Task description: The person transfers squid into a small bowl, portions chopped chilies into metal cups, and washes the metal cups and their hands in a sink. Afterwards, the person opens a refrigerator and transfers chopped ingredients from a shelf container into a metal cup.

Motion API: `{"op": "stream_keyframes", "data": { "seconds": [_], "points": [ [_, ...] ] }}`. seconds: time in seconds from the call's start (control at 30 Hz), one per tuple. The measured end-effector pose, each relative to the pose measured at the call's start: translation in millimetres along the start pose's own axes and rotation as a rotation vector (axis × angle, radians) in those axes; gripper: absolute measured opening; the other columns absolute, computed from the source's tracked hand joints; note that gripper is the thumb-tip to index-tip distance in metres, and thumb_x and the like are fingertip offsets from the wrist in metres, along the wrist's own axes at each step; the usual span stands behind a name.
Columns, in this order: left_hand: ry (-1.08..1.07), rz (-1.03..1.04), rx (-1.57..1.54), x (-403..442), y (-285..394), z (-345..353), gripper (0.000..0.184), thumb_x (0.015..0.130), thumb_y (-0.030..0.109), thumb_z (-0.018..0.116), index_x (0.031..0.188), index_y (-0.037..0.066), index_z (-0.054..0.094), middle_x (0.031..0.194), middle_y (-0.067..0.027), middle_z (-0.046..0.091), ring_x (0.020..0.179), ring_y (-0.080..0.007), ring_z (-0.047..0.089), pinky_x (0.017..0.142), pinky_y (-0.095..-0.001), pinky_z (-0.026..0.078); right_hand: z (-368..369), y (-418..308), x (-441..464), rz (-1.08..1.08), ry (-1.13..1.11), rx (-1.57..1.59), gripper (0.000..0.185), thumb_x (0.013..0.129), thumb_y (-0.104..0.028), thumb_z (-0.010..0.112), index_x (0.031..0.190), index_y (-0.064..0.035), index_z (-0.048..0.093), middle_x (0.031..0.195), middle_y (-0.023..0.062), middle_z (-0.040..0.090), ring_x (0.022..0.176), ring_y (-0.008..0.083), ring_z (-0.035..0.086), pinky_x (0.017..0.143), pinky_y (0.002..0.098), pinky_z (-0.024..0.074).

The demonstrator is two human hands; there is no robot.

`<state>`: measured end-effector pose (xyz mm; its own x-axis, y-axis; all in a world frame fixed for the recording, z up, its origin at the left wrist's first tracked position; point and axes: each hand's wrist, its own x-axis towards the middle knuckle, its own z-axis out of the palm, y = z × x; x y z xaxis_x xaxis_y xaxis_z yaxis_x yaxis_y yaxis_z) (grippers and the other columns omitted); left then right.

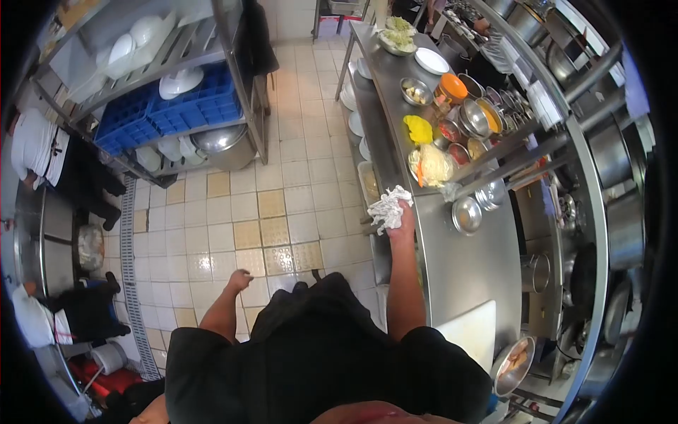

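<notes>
My right hand grips a crumpled white cloth beside the left edge of the steel counter. Over the tiled floor, away from any object, hangs my left hand; its fingers look curled in, with nothing visible in them. Just beyond the cloth on the counter are a pile of pale shredded vegetables, a yellow crumpled item and an empty-looking metal bowl. A white cutting board lies on the counter near my right elbow.
Steel racks with blue crates and a large pot stand ahead on the left. Two people in white tops work along the left side. Metal bars run above the counter's right side. A bowl of food sits near the lower right.
</notes>
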<state>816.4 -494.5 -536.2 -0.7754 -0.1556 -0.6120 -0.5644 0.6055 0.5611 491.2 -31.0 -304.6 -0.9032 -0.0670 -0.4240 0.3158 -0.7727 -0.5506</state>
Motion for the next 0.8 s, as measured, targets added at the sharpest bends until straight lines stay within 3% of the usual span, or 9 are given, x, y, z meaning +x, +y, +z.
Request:
{"op": "stream_keyframes", "data": {
  "seconds": [0.03, 0.2, 0.3, 0.43, 0.5, 0.63, 0.7, 0.77, 0.8],
  "points": [
    [0.102, -0.143, -0.226, 14.5, 34.5, -18.3, 0.036, 0.080, 0.022, 0.063, 0.107, -0.001, 0.064, 0.090, -0.0185, 0.069, 0.071, -0.0255, 0.069, 0.070, -0.0317, 0.054, 4.9, -0.1, 22.0, -0.006, 0.007, -0.005, 0.032, 0.084, -0.013, 0.053, 0.115, -0.0044, 0.056, 0.103, 0.0154, 0.064, 0.091, 0.0314, 0.064, 0.079, 0.0452, 0.0538],
    [0.185, -0.039, -0.353, 81.4, 133.0, -90.4, 0.040, 0.080, 0.020, 0.064, 0.111, -0.004, 0.060, 0.087, -0.0181, 0.069, 0.070, -0.0226, 0.068, 0.067, -0.0322, 0.053, 38.5, 3.4, 132.1, 0.069, -0.130, 0.043, 0.030, 0.082, -0.010, 0.056, 0.111, -0.0034, 0.057, 0.099, 0.0130, 0.065, 0.087, 0.0295, 0.065, 0.077, 0.0441, 0.0544],
    [0.211, -0.057, -0.381, 101.2, 123.2, -105.0, 0.041, 0.080, 0.020, 0.065, 0.111, -0.006, 0.060, 0.084, -0.0168, 0.068, 0.064, -0.0214, 0.066, 0.062, -0.0319, 0.053, 73.6, 3.6, 199.5, 0.107, -0.199, 0.048, 0.027, 0.083, -0.011, 0.055, 0.110, -0.0047, 0.057, 0.094, 0.0113, 0.064, 0.083, 0.0278, 0.065, 0.073, 0.0423, 0.0550],
    [0.225, -0.376, -0.513, 83.0, 89.4, -112.2, 0.036, 0.083, 0.021, 0.064, 0.107, -0.006, 0.060, 0.080, -0.0157, 0.065, 0.061, -0.0212, 0.065, 0.045, -0.0338, 0.049, 145.4, -3.7, 274.0, 0.157, -0.215, 0.036, 0.025, 0.083, -0.008, 0.054, 0.108, -0.0051, 0.058, 0.092, 0.0107, 0.064, 0.080, 0.0272, 0.065, 0.070, 0.0410, 0.0554],
    [0.114, -0.481, -0.555, 80.7, 64.3, -108.4, 0.026, 0.089, 0.025, 0.058, 0.093, -0.001, 0.062, 0.083, -0.0100, 0.064, 0.065, -0.0226, 0.066, 0.043, -0.0367, 0.048, 179.0, -9.5, 312.3, 0.181, -0.227, 0.031, 0.026, 0.082, -0.007, 0.053, 0.107, -0.0050, 0.058, 0.092, 0.0110, 0.064, 0.080, 0.0273, 0.065, 0.069, 0.0415, 0.0554],
    [-0.424, 0.186, 0.772, 86.1, 61.9, -120.0, 0.031, 0.085, 0.035, 0.061, 0.093, 0.005, 0.064, 0.079, -0.0065, 0.061, 0.068, -0.0237, 0.064, 0.049, -0.0388, 0.048, 242.1, -14.9, 393.1, 0.197, -0.203, 0.025, 0.027, 0.082, -0.008, 0.052, 0.108, -0.0048, 0.057, 0.093, 0.0115, 0.063, 0.081, 0.0277, 0.065, 0.069, 0.0428, 0.0553],
    [-0.355, -0.058, -0.480, 77.2, 87.3, -136.7, 0.033, 0.081, 0.037, 0.065, 0.092, 0.006, 0.064, 0.076, -0.0056, 0.059, 0.067, -0.0236, 0.063, 0.050, -0.0382, 0.048, 269.4, -13.6, 437.3, 0.198, -0.237, 0.037, 0.027, 0.083, -0.009, 0.051, 0.110, -0.0049, 0.056, 0.094, 0.0116, 0.063, 0.082, 0.0280, 0.064, 0.070, 0.0433, 0.0552],
    [-0.059, 0.387, -0.609, 110.1, 94.3, -155.8, 0.033, 0.077, 0.036, 0.068, 0.087, 0.005, 0.063, 0.074, -0.0057, 0.057, 0.063, -0.0240, 0.061, 0.051, -0.0380, 0.047, 288.5, -14.8, 475.8, 0.193, -0.314, 0.059, 0.028, 0.085, -0.012, 0.050, 0.111, -0.0051, 0.055, 0.095, 0.0118, 0.063, 0.082, 0.0285, 0.064, 0.071, 0.0438, 0.0551],
    [-0.183, 0.432, -0.091, 150.2, 95.8, -174.2, 0.033, 0.077, 0.034, 0.071, 0.087, 0.003, 0.063, 0.073, -0.0090, 0.059, 0.061, -0.0228, 0.061, 0.051, -0.0361, 0.046, 292.0, -13.5, 492.2, 0.181, -0.293, 0.038, 0.027, 0.085, -0.012, 0.050, 0.111, -0.0054, 0.055, 0.095, 0.0114, 0.063, 0.082, 0.0283, 0.064, 0.071, 0.0436, 0.0551]
  ]
}}
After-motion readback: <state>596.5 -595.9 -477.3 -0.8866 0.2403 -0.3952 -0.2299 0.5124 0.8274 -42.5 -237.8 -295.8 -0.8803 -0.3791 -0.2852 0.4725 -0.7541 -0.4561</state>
